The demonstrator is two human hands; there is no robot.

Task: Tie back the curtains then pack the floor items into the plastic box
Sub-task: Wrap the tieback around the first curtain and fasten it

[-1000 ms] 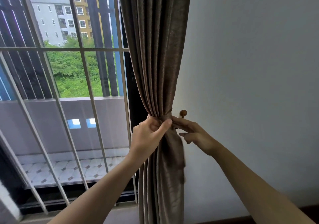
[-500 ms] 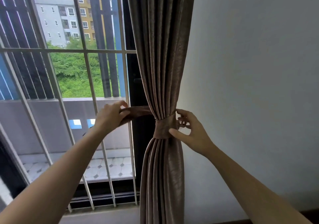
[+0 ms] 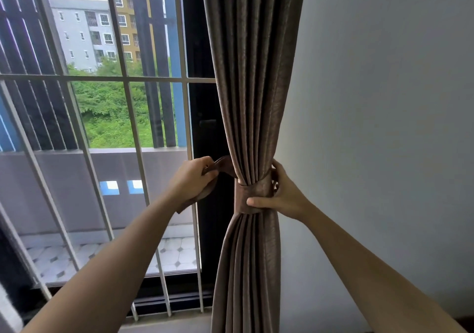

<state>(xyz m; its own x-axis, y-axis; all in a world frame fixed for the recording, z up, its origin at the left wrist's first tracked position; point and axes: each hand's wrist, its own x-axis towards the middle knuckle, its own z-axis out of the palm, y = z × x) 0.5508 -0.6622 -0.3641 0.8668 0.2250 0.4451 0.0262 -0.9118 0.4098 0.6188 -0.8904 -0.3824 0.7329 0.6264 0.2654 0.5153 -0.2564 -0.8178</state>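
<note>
A plain pale wall (image 3: 384, 102) is recorded across the right half of the scene. The left half is taken up by a window fitted with a white metal grille (image 3: 123, 79), through which a tiled balcony floor (image 3: 177, 253), greenery and apartment blocks are seen. A dark vertical frame (image 3: 205, 127) is noted between the grille and the wall.

The brown curtain (image 3: 251, 76) is found hanging in front of that frame, against the left edge of the wall. It is gathered into tight pleats and cinched at mid-height, flaring above and below the waist.

A tieback band (image 3: 250, 194) of matching brown fabric is wrapped round the cinched waist. Its loose end is led out to the left, clear of the pleats.

The left hand (image 3: 191, 181) is held just left of the curtain, its fingers curled round the loose end of the band, which is drawn over the palm and trails below the wrist. The right hand (image 3: 284, 194) is clasped on the right side of the waist: the thumb (image 3: 254, 201) is pressed across the front of the band, and the fingers are curled behind the bundle, where their tips are hidden.
</note>
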